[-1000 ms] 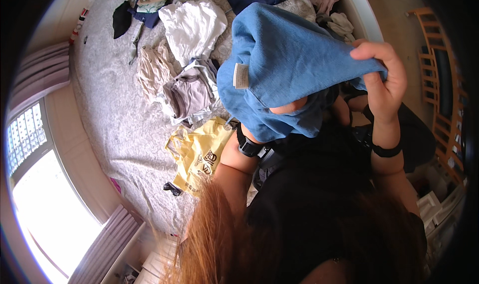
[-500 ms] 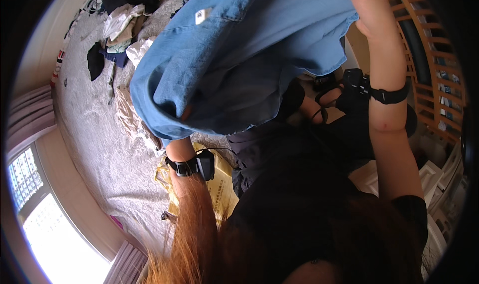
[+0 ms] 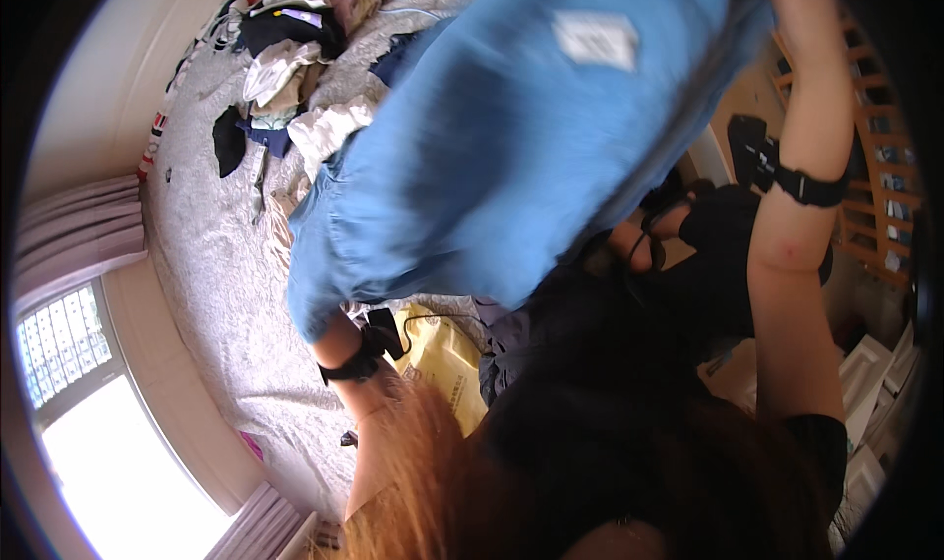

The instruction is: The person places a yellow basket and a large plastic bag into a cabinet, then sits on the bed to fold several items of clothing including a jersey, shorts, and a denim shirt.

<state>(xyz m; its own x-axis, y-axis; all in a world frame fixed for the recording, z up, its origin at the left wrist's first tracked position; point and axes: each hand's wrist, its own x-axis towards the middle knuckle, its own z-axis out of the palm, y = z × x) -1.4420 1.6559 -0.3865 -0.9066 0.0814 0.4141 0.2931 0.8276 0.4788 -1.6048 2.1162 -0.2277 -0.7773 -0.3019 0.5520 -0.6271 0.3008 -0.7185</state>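
A blue denim shirt hangs stretched out between my arms, smeared by motion, with a white label on its upper part. My left forearm runs up into the cloth at the shirt's lower left. The denim covers that hand, so its fingers are hidden. Raised at the upper right, my right hand grips the shirt's far edge, its fingertips cut off by the top of the picture. Black strapped devices sit on my left wrist and my right forearm.
Piled clothes lie on the pale patterned bedspread at the far left. Beside my left arm rests a yellow bag. A wooden slatted rail stands at the right, above white drawers. A bright window is at left.
The denim shirt has swung up and to the right, spreading wider, and its label has shifted right. Both arms appear slightly farther right in the picture.
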